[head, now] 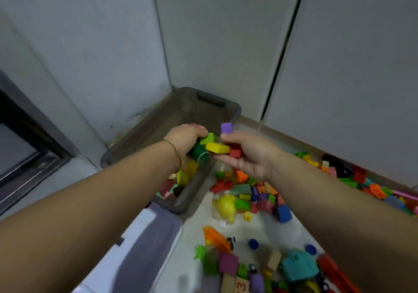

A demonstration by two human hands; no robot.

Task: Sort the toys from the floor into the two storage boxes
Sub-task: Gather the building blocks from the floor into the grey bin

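Observation:
Both my hands are held together over the near rim of a grey storage box (pixel 228 108) standing in the wall corner. My left hand (pixel 185 137) grips a dark green cylinder (pixel 200 153) and a light green block (pixel 208 138). My right hand (pixel 247 154) holds a yellow block (pixel 217 148), a red brick (pixel 235 152) and a purple cube (pixel 226 128) at the fingertips. A few toys lie on the box's bottom under my left wrist. A second box with a pale lid (pixel 144 243) sits nearer me. Many coloured bricks (pixel 253 193) cover the floor to the right.
White cupboard doors (pixel 339 66) rise behind the toys, and a dark frame (pixel 20 138) is at the left. On the floor lie a yellow toy in a clear shell (pixel 225 206), a teal block (pixel 298 264), an orange brick piece (pixel 214 238) and blue caps (pixel 252 244).

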